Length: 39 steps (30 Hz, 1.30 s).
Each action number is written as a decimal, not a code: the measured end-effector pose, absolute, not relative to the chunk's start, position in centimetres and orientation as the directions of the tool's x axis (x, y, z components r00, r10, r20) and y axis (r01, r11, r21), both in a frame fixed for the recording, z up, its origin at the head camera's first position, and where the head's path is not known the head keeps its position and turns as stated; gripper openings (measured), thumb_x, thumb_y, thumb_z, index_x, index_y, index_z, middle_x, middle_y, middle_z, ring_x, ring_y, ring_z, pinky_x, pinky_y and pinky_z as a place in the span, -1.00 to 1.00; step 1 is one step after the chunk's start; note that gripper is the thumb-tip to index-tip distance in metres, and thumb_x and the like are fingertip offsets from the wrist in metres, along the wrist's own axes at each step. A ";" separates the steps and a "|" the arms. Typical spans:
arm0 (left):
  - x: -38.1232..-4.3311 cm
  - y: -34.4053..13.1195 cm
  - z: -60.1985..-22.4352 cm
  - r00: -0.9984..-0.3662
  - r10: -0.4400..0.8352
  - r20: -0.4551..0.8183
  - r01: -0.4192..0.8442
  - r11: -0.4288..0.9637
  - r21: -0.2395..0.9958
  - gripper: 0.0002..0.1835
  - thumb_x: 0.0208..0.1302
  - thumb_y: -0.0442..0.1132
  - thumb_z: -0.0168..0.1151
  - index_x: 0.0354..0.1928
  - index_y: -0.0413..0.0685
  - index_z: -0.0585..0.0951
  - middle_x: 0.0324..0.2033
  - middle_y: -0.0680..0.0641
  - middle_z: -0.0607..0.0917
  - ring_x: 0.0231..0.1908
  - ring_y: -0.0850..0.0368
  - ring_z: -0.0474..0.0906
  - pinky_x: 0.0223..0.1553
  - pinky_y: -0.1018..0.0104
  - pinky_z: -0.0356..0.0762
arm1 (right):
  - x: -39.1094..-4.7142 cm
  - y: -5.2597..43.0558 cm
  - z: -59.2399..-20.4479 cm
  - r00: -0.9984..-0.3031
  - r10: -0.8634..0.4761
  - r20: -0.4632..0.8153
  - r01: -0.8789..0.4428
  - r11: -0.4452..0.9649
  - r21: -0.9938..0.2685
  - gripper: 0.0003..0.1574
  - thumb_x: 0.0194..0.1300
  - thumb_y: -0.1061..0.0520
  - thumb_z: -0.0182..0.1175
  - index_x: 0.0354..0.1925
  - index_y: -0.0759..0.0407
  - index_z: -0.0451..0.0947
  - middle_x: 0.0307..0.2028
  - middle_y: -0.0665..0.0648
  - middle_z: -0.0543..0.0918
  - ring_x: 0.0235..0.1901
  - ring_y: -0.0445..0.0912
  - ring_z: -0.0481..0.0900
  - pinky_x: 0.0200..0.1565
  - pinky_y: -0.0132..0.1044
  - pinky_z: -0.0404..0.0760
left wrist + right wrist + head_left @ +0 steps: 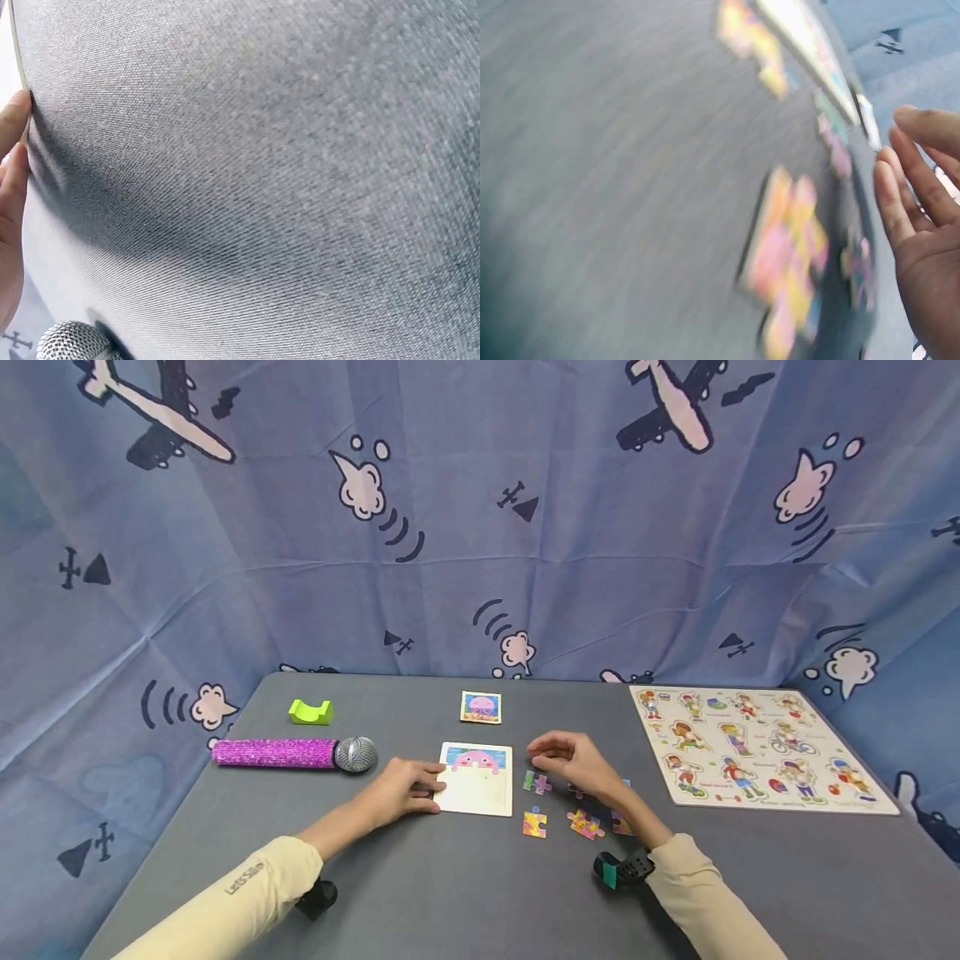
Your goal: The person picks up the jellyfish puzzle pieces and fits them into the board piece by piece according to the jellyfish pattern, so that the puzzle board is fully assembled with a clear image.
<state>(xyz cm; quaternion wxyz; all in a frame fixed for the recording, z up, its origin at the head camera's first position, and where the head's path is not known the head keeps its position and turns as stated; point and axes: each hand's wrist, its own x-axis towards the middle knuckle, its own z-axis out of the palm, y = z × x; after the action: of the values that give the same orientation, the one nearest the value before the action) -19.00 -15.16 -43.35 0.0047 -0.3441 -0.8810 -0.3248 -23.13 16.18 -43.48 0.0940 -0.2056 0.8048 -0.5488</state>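
Note:
A white puzzle board with a pink jellyfish picture begun along its top lies flat in the middle of the grey table. My left hand rests at the board's left edge, its fingers straight against the rim. My right hand hovers just right of the board with loosely curled fingers that hold nothing. Under and beside it lie several loose coloured puzzle pieces. The right wrist view is blurred; one piece shows beside the palm.
A small jellyfish picture card lies behind the board. A glittery purple microphone and a green block sit at the left. A large board with children's figures fills the right side. A blue aeroplane-print cloth hangs behind.

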 end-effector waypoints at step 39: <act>-19.3 -15.1 -43.1 -0.749 0.608 0.262 0.643 0.572 0.510 -0.69 -0.13 -0.26 0.52 -0.29 -0.27 0.74 -0.27 -0.17 0.70 -0.25 0.06 0.65 -0.25 0.45 0.57 | -21.0 16.5 -43.4 -0.921 -0.338 0.195 -0.360 0.546 -0.756 -0.67 -0.09 0.27 0.50 -0.28 0.30 0.65 -0.38 0.14 0.72 -0.43 -0.12 0.68 -0.37 -0.40 0.58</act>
<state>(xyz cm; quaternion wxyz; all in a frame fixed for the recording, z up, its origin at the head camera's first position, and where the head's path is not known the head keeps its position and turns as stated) -19.27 -15.13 -43.07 0.0285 -0.3530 -0.8860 -0.2992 -21.05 16.48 -43.38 -0.0129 -0.1985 0.8791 -0.4332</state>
